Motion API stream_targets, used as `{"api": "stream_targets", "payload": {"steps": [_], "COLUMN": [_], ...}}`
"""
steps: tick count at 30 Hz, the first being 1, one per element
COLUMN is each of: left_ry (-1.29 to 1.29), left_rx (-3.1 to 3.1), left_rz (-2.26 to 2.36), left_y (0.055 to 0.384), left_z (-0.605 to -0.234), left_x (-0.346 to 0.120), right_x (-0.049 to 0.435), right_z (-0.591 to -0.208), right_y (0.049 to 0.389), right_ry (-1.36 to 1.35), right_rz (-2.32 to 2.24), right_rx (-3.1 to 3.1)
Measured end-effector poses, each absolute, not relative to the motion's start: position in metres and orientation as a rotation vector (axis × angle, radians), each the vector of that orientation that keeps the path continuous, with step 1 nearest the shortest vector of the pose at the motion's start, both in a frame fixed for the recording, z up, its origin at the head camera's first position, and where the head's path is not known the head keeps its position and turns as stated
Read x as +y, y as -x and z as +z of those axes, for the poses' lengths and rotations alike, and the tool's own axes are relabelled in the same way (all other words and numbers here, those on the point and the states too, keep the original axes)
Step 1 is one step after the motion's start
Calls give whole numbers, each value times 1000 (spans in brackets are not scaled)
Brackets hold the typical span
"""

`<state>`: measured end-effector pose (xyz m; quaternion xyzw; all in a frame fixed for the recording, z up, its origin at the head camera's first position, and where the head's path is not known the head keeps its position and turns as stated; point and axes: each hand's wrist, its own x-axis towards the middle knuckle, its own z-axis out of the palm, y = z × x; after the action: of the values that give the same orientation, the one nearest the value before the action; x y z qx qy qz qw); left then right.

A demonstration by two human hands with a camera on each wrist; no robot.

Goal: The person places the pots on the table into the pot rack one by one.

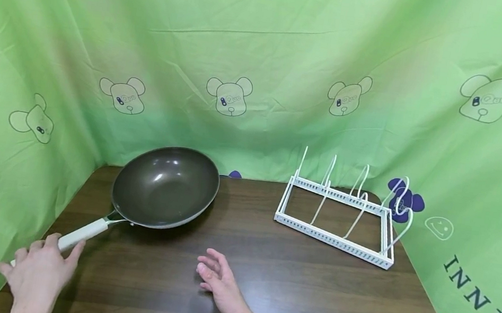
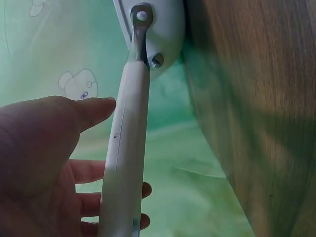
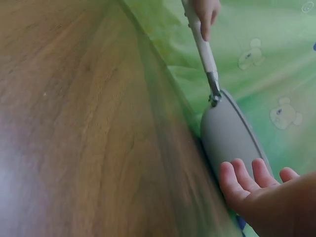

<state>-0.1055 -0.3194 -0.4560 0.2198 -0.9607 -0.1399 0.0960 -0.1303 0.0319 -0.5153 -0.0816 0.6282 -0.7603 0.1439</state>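
Observation:
A dark-coated wok [image 1: 166,186] with a grey outside [image 3: 224,131] rests on the table at the left. Its long white handle [image 1: 83,234] points toward the lower left. Over that handle lies my left hand [image 1: 39,271], loosely spread; in the left wrist view the thumb meets one side of the handle [image 2: 126,148] and fingertips show beyond the other. My right hand [image 1: 223,286] hovers near the table's front middle, palm facing left, fingers slightly bent, holding nothing. In the right wrist view its fingers [image 3: 239,180] appear in front of the wok, apart from it in the head view.
A white metal rack [image 1: 332,245] with several upright wire dividers stands at the back right of the brown wooden table [image 1: 156,282]. Green cloth [image 1: 268,36] printed with bear heads hangs behind the table and along both sides.

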Motion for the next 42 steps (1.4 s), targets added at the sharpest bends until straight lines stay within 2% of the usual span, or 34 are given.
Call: {"api": "stream_targets", "payload": {"steps": [9, 21, 25, 30, 34, 42], "left_ry": [-545, -257, -223, -399, -469, -558], "left_rx": [-2963, -3260, -3176, -2814, -2472, -2185], "left_rz": [-375, -689, -1064, -1778, -2164, -2455], "left_y": [102, 96, 96, 90, 92, 96], "left_z": [-451, -453, -466, -484, -498, -511], "left_x": [-309, -291, -274, -242, -215, -187], "right_x": [21, 13, 9, 2, -5, -22], "right_z": [-511, -511, -511, -515, -518, -515], "right_y": [137, 144, 147, 151, 157, 176], "right_ry": [256, 235, 209, 135, 82, 51], "right_rz": [-2174, -2164, -2187, -2222, -2235, -2197], "right_rx": [1786, 1743, 1694, 1574, 1484, 1277]}}
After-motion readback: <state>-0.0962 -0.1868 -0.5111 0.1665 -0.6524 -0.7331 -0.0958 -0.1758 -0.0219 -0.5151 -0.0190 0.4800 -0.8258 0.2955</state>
